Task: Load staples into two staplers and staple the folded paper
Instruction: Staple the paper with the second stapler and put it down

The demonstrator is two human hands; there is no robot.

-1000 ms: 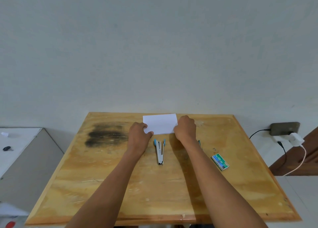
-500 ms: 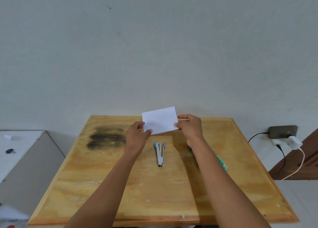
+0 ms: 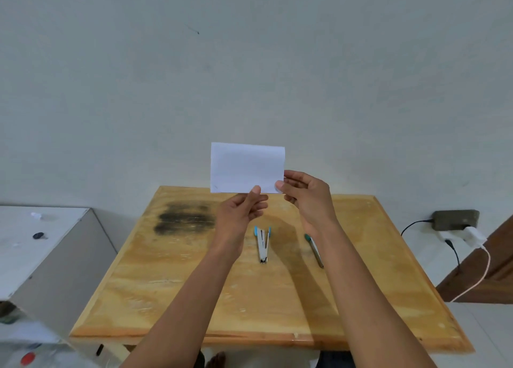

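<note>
A folded white paper (image 3: 247, 168) is held upright in the air above the far edge of the wooden table (image 3: 277, 298). My left hand (image 3: 241, 212) pinches its bottom edge near the middle. My right hand (image 3: 305, 198) pinches its lower right corner. A stapler (image 3: 262, 244) with blue tips lies on the table between my forearms, splayed wide. A second, slim stapler (image 3: 313, 249) with a green tip lies just right of it, partly hidden by my right forearm. The green staple box is out of sight.
A dark burnt patch (image 3: 184, 217) marks the table's far left. A white cabinet (image 3: 41, 256) stands to the left. On the right wall hang a socket (image 3: 455, 219) with a white charger (image 3: 474, 236) and cables.
Both hands lifted the paper off the table and raised it upright in front of the wall. My right forearm now covers the staple box.
</note>
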